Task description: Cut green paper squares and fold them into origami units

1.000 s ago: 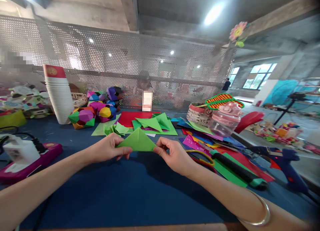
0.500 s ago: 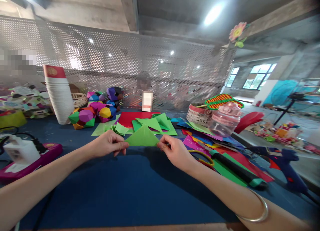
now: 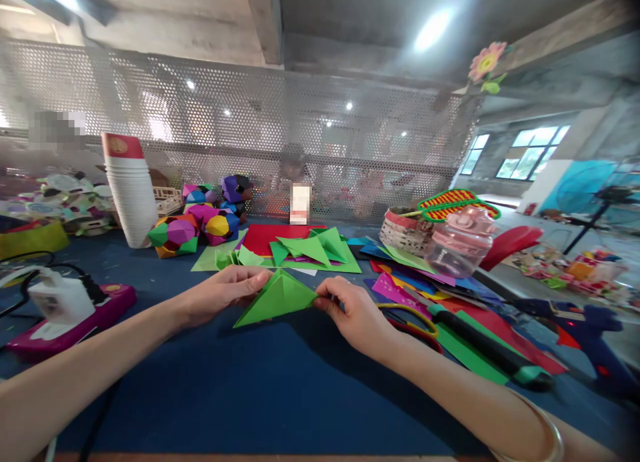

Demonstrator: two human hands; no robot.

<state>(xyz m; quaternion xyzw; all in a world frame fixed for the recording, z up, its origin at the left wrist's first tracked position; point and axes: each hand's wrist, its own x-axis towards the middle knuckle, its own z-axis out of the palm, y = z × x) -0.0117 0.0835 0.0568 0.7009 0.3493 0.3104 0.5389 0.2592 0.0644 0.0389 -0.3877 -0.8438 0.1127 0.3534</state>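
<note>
Tilted now rather than level as half a second ago, the green folded paper has dropped its left corner toward the blue table. Its long axis runs from that low left tip up to the right hand, whose thumb and fingers pinch the right corner. Over the upper edge, the left hand lays its fingertips, pressed together.

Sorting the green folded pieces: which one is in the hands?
The green folded triangle, pinched between left hand and right hand; the other green pieces lie behind.
</note>
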